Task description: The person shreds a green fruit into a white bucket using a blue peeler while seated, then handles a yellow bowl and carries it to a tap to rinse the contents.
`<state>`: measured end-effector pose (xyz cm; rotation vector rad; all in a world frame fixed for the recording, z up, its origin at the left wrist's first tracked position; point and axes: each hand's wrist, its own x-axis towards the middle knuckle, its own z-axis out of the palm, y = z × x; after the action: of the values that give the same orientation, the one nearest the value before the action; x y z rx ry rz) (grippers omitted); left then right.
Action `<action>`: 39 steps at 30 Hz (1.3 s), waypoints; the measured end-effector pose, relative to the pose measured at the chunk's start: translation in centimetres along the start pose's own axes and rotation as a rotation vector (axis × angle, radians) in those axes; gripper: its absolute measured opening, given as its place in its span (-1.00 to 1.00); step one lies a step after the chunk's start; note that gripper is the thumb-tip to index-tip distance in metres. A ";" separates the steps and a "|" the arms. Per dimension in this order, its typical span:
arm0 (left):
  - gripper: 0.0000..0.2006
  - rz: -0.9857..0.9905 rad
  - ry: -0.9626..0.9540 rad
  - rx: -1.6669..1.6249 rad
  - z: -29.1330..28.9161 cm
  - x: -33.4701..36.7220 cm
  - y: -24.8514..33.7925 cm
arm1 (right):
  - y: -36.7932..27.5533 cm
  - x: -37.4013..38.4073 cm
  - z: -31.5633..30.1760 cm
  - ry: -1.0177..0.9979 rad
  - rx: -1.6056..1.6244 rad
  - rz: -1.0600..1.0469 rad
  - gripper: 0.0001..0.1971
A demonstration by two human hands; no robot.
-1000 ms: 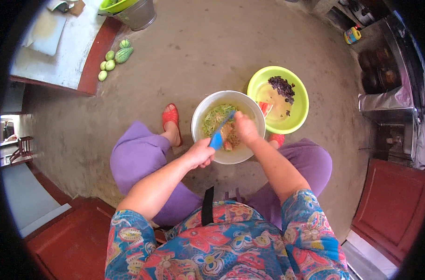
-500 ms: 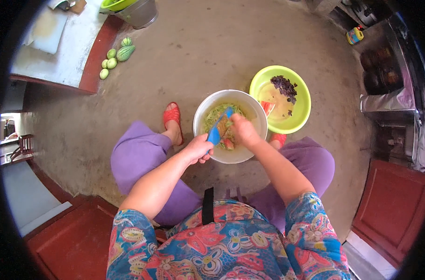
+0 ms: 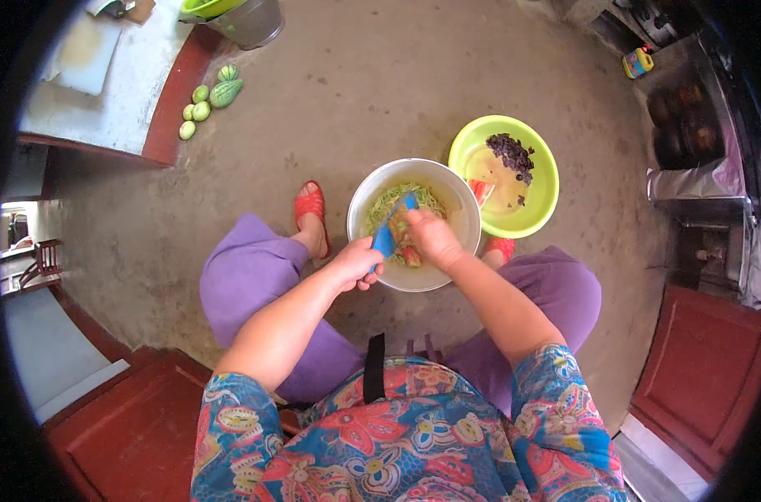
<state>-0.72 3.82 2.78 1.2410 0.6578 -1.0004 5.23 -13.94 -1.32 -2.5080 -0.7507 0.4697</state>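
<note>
**Holding a blue tool [image 3: 383,241] above a silver basin [image 3: 459,203]**

Grips with the left hand [image 3: 357,266] the near end of this tool, with fingers folded firmly around it; slants it away from that hand, toward the far right, over the inside of the basin; places the right hand [image 3: 433,238] at the upper part of the tool, with fingers bent downward; cannot tell whether that hand is clamped on something, because of the view from above; shows, inside the basin and just beyond the left hand, pale green shreds [image 3: 385,204]; shows also, between the two hands, a reddish piece [image 3: 411,256]; has, beyond the right hand and to its right, a yellow-green basin [image 3: 544,209], with dark pieces [image 3: 511,154] at its far side and a red-and-white piece [image 3: 482,191] at the side nearest to this hand; wears red slippers [image 3: 310,202]; has, far beyond the left hand and to its left, green fruits [image 3: 225,93] on the floor [image 3: 339,100].
</note>
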 end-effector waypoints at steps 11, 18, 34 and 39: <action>-0.86 0.007 -0.005 -0.010 0.4 -0.6 -0.1 | 1.9 0.6 0.9 -0.016 -0.007 0.023 -0.86; -0.85 0.006 -0.034 -0.024 1.2 -0.6 0.1 | 3.1 0.4 2.0 0.024 -0.112 0.087 -0.83; -0.85 0.017 -0.017 -0.046 0.2 -0.4 0.5 | 0.7 0.5 1.3 -0.057 -0.041 0.129 -0.90; -0.85 0.007 -0.043 -0.061 1.0 -0.6 0.5 | 1.3 0.2 1.9 0.049 -0.068 -0.017 -0.91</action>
<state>-0.66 3.05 3.79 1.1648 0.6455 -0.9922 5.10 -14.14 -3.66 -2.5640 -0.7810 0.3818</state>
